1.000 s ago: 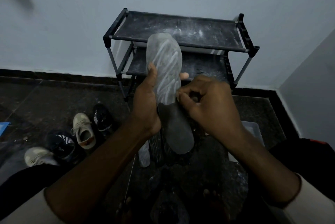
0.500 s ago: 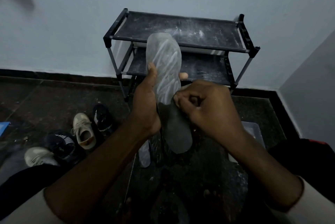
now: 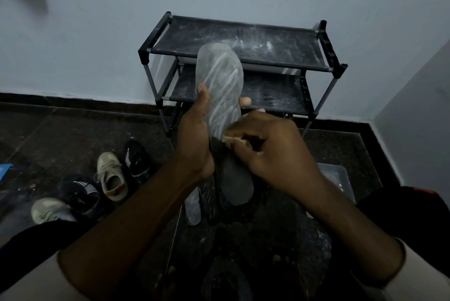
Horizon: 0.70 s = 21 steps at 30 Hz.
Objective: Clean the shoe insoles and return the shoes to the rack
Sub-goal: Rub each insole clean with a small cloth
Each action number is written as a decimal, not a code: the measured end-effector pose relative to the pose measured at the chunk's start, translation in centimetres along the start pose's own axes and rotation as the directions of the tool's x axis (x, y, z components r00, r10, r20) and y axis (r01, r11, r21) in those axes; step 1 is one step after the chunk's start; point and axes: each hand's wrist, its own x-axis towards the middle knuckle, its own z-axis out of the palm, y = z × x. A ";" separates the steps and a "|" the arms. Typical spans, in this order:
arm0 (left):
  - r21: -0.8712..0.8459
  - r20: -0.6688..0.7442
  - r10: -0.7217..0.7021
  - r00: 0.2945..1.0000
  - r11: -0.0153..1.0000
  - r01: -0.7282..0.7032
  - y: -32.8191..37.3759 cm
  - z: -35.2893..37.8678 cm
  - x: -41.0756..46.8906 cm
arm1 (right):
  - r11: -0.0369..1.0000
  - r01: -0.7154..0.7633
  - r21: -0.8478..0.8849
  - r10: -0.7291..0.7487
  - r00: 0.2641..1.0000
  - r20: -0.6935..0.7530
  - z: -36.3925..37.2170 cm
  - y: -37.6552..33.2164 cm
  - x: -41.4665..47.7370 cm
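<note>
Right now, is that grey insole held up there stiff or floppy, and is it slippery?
Probably fairly stiff: the insole stands upright above the left hand, gripped only at its middle, without drooping. Likely light, since one hand holds it. Whitish streaks above the pale wad in the right hand hint at a slippery film.

A home entryway: shoe rack (image 3: 243, 57), shoes (image 3: 110, 174) on dark floor (image 3: 60, 135).

The right hand (image 3: 272, 152) is hiding most of the small pale thing (image 3: 234, 139) it is pinching, the left hand (image 3: 194, 140) is covering one side of the insole (image 3: 219, 74), and the right arm (image 3: 353, 230) is hiding part of a clear box (image 3: 338, 176).
</note>
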 end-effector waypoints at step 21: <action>-0.006 -0.013 -0.013 1.000 1.000 0.013 0.1 0.3 -0.4 | 0.982 -0.069 0.176 0.088 0.991 -0.104 -0.1 -0.1 0.6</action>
